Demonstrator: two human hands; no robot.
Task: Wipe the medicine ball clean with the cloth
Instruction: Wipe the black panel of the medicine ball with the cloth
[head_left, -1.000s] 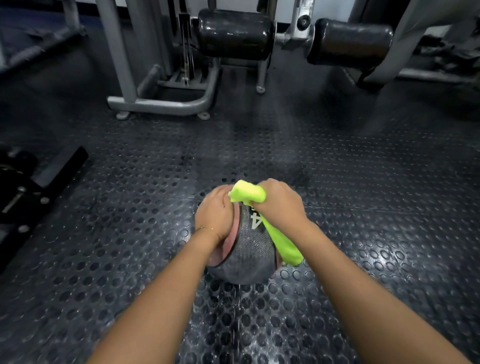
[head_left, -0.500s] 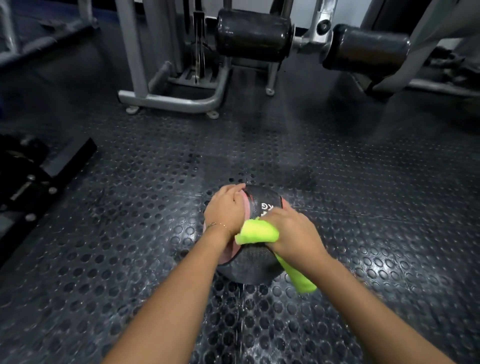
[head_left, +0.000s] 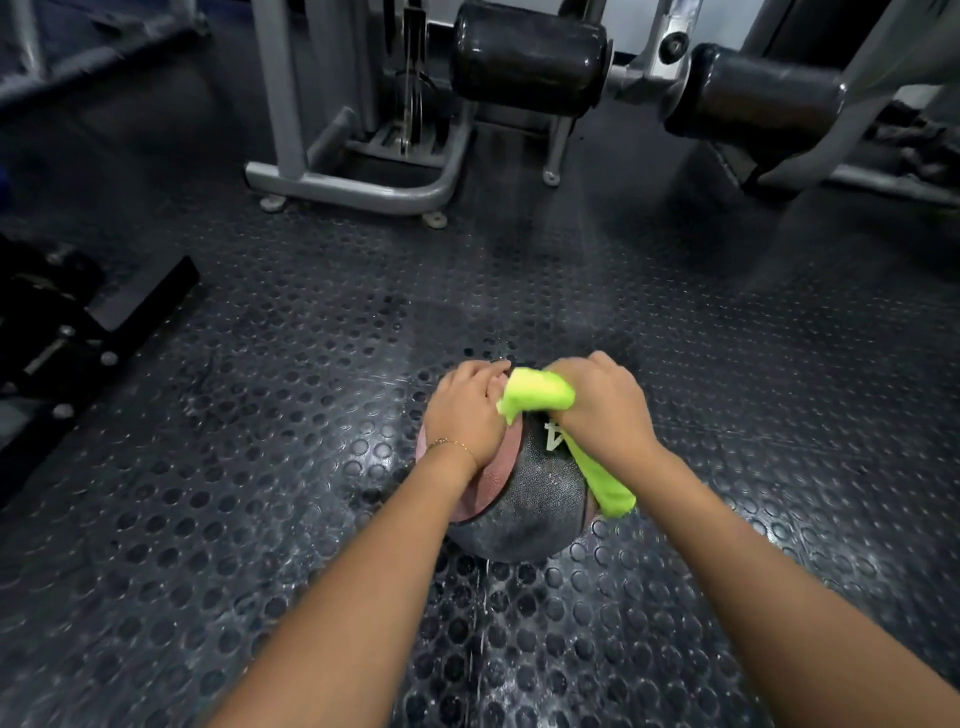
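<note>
Green cloth (head_left: 540, 396) bunched in right hand (head_left: 602, 410), fingers curled around it, rubbing top of ball (head_left: 535, 499) on floor (head_left: 260, 467). Left hand (head_left: 467, 415) flat, fingers together, steadies. Mid-wipe; next probably needs turning ball.

- The medicine ball (head_left: 524, 499) rests on the studded floor mat (head_left: 260, 519), near the centre of the view.
- The left hand (head_left: 467, 415) lies on the ball's upper left side.
- The right hand (head_left: 605, 410) sits on the ball's upper right, closed around the cloth (head_left: 540, 400).
- One end of the cloth is bunched between the two hands; the other end hangs down the ball's right side.
- A gym machine frame (head_left: 353, 182) stands on the floor well behind the ball.
- Two padded rollers (head_left: 527, 57) sit behind the ball, to the right of the frame.
- A bench base (head_left: 78, 332) lies at far left.
</note>
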